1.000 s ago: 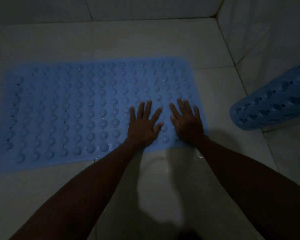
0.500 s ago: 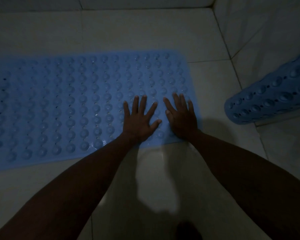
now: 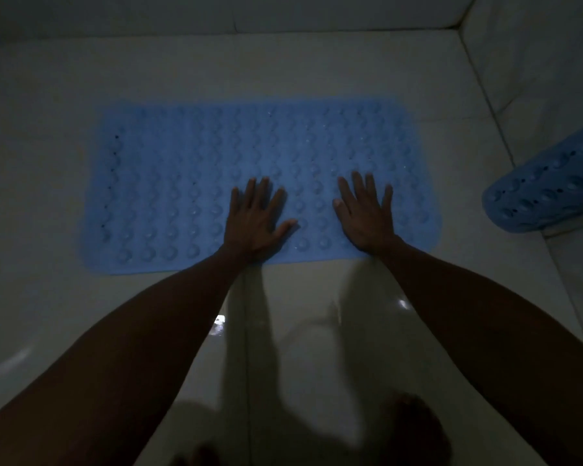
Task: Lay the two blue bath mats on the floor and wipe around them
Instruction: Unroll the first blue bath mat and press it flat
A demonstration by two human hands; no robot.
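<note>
One mat (image 3: 216, 169) lies flat on the floor (image 3: 317, 348), near the wall corner. On its near edge the left hand (image 3: 254, 222) and right hand (image 3: 366, 216) press down, fingers spread wide, holding nothing. Right of this mat, well apart, the second mat (image 3: 546, 193) sits rolled up, not yet laid. Judging from this, wiping remains; no cloth shows.

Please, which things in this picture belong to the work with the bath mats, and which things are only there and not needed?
Belong to the job:
- flat blue mat, spread on the floor
- second blue mat, at the right, not yet laid flat
- left hand and right hand, both pressed flat on the first mat
- tiled floor

Only there:
- tiled wall
- nothing else visible; no cloth in view
</note>
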